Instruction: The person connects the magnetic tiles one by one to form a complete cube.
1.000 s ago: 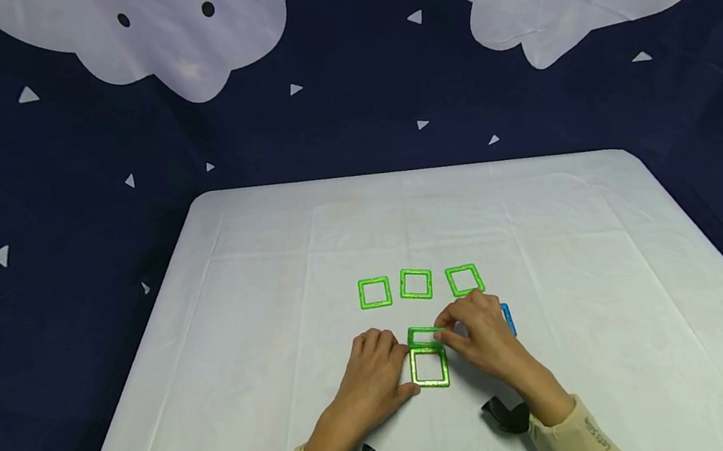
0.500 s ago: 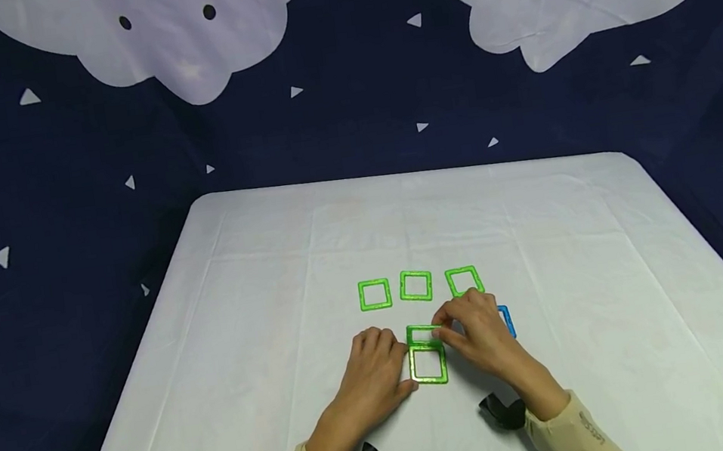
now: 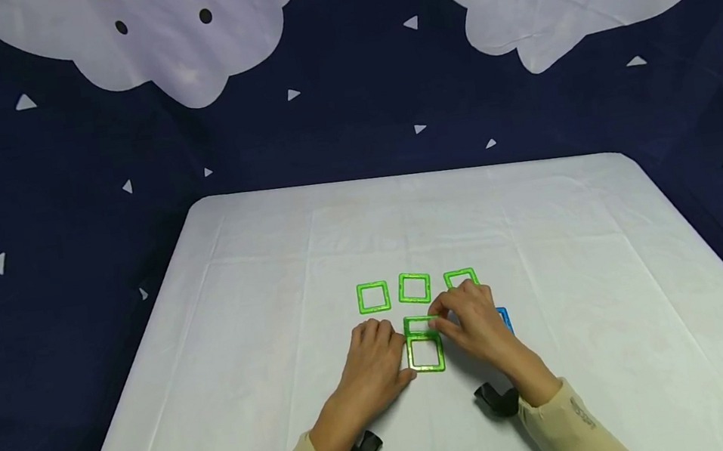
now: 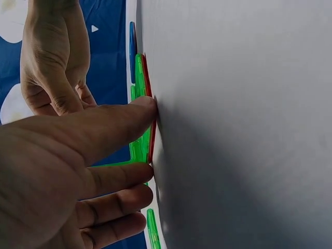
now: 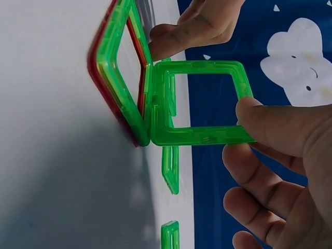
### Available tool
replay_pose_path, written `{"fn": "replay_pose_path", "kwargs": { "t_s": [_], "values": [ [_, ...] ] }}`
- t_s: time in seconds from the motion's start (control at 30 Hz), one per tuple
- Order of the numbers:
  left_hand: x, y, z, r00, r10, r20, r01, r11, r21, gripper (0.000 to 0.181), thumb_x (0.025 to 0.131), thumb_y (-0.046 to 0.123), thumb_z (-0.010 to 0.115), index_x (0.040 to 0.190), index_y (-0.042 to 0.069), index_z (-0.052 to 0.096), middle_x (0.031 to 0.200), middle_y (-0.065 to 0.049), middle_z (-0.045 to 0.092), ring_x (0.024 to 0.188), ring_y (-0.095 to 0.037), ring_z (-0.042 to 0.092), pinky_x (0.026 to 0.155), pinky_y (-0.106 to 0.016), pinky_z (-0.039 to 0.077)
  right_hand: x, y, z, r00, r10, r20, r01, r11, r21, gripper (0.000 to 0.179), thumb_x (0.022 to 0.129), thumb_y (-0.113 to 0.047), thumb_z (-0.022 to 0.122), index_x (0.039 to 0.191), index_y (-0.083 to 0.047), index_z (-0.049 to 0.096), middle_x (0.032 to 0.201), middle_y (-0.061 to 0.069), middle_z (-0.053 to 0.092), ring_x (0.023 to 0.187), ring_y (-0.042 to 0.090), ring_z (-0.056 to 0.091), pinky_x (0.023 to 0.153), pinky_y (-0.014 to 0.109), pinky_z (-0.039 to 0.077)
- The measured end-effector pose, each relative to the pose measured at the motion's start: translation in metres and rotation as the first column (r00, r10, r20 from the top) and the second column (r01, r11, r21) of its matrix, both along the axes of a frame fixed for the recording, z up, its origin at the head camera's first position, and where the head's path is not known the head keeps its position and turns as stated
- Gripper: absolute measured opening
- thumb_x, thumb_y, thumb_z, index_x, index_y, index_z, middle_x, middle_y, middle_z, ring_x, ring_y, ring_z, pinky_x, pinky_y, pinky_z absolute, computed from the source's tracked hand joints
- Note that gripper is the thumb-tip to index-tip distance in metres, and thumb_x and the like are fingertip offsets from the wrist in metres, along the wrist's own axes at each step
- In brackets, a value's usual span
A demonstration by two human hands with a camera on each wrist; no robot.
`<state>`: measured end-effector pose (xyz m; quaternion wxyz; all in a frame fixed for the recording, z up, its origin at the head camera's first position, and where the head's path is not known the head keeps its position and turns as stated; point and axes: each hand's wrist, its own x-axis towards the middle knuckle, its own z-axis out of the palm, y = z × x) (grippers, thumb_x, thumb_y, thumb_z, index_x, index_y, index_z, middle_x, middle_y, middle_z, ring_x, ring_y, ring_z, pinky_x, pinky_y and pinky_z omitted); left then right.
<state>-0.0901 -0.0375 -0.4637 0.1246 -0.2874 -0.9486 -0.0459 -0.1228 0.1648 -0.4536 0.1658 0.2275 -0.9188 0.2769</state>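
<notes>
The step in hand seems to be seating a translucent green plastic square frame (image 5: 161, 106) on edge; it stands roughly upright, its lower side touching the far side of a green square frame (image 5: 122, 101) lying flat over a red layer (image 5: 112, 98). To do it well, the two sides should line up corner to corner, the base kept from sliding and the upright let go gently, lest it tip.

The right hand (image 3: 473, 317) pinches the upright frame by its right side. The left hand (image 3: 372, 361), fingers extended rather than gripping, touches the base's left side on the white-covered desk (image 3: 247, 347). Three more green square frames (image 3: 412, 275) lie beyond.
</notes>
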Motion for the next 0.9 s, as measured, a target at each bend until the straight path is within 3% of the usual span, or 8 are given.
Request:
{"fn": "replay_pose_path", "kwargs": {
  "t_s": [0.4,0.63,0.9],
  "values": [
    [-0.012,0.001,0.0,0.998,0.02,0.063,-0.021,1.0,0.015,0.039,0.072,0.045,0.077,0.092,0.015,0.063,0.092,0.001,0.052,0.098,-0.019,0.047,0.095,-0.039,0.036,-0.009,-0.001,0.0,1.0,-0.013,0.021,0.013,1.0,-0.023,0.016,0.072,-0.016,0.08,0.081,-0.016,0.067,0.071,-0.006,0.062,0.076,0.013,0.044,0.082,0.042,0.033],
    [-0.013,0.0,0.002,0.996,0.021,0.09,-0.023,0.999,0.031,0.04,0.074,0.046,0.076,0.097,0.015,0.064,0.095,0.0,0.053,0.1,-0.02,0.047,0.095,-0.04,0.036,-0.011,-0.001,0.001,0.999,-0.017,0.031,0.017,1.0,-0.016,0.015,0.072,-0.015,0.08,0.081,-0.016,0.067,0.071,-0.006,0.062,0.076,0.014,0.044,0.082,0.043,0.033],
    [-0.023,-0.007,0.011,0.993,0.067,0.099,-0.082,0.985,0.15,0.04,0.078,0.04,0.073,0.108,0.014,0.065,0.099,0.001,0.056,0.098,-0.019,0.047,0.09,-0.038,0.038,-0.011,-0.001,0.0,1.0,-0.011,0.022,0.011,1.0,-0.014,0.014,0.073,-0.016,0.08,0.082,-0.016,0.068,0.072,-0.005,0.063,0.076,0.015,0.046,0.082,0.044,0.034]
  ]
}}
